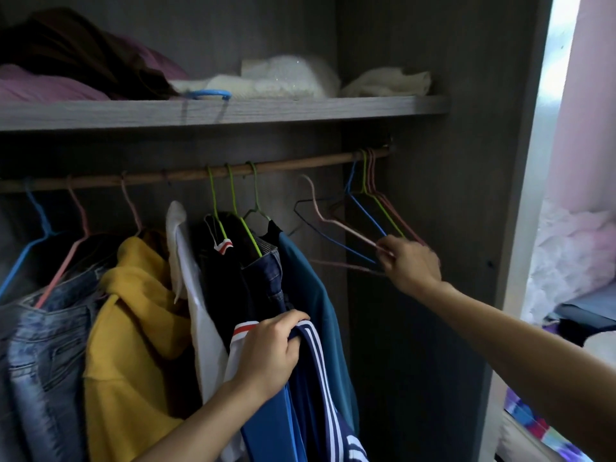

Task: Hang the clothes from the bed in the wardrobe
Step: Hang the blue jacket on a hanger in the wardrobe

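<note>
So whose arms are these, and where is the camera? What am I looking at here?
There is no machine here. These are a person's two bare hands, filmed by one camera worn on their head, looking into a wardrobe. The left hand grips a blue jacket with white stripes. The right hand pinches a pink wire hanger beside other empty hangers on the wooden rail. Already hanging there are jeans, a yellow hoodie and more clothes. Folded fabrics lie on the shelf above.

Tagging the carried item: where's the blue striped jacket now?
Head view, lower centre: the blue striped jacket hangs from the left hand, just in front of the hung teal garment.
</note>
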The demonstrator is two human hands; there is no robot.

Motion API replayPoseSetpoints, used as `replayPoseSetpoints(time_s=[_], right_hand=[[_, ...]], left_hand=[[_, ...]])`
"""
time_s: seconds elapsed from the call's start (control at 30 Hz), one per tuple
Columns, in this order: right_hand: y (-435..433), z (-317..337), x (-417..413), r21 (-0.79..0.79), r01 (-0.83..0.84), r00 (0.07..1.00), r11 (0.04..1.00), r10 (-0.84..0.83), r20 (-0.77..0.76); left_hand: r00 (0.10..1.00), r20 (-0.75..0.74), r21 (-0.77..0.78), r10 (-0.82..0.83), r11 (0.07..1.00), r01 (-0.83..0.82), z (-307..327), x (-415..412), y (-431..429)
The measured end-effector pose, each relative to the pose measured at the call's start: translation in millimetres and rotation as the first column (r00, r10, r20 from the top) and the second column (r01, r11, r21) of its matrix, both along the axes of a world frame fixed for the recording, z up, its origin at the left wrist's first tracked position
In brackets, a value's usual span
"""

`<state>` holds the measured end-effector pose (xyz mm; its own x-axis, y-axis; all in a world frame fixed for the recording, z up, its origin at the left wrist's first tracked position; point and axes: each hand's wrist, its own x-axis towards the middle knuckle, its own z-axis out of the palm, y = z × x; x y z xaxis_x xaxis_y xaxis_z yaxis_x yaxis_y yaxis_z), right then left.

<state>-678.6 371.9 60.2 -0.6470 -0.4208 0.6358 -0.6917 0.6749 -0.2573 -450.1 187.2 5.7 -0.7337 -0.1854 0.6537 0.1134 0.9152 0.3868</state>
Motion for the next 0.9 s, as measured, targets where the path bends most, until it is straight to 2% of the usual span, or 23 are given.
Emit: replayPoseSetpoints(time_s=[0.13,0.23,0.37,0.5,0.57,0.7,0.8,0.9], right_hand=[[10,-32,14,0.033,-0.026,0.994,0.999,0.022,0.107],[17,-59,29,-0.014,-0.046,0.963,0.999,0.048,0.266],[24,-99,49,-0.153,-0.018,0.935,0.988,0.071,0.347],[44,-131,81,-0.410,-0.025,0.914,0.912,0.187,0.359],[58,-142,98,-0.495,-0.043,0.861,0.868,0.283,0.422],[77,-142,112,-0.552,-0.044,0.673,0.833,0.433,0.600],[95,-131,125,-0.502,-0.070,0.693,0.862,0.404,0.597],[127,-130,145,-0.558,-0.052,0.736,0.828,0.410,0.539]], left_hand=[[1.000,0.007,0.014,0.012,1.000,-0.012,-6,3,-8],[0.999,0.030,0.047,0.021,0.999,-0.022,-12,6,-11],[0.998,0.065,0.065,0.018,0.998,-0.022,-23,9,-6],[0.998,0.069,0.084,0.005,0.996,-0.010,-34,16,8],[0.997,0.075,0.095,0.005,0.995,-0.012,-36,23,19],[0.995,0.098,0.113,0.022,0.993,-0.033,-33,37,51],[0.991,0.133,0.133,0.027,0.990,-0.045,-29,48,82],[0.976,0.211,0.159,0.046,0.984,-0.081,-25,62,115]])
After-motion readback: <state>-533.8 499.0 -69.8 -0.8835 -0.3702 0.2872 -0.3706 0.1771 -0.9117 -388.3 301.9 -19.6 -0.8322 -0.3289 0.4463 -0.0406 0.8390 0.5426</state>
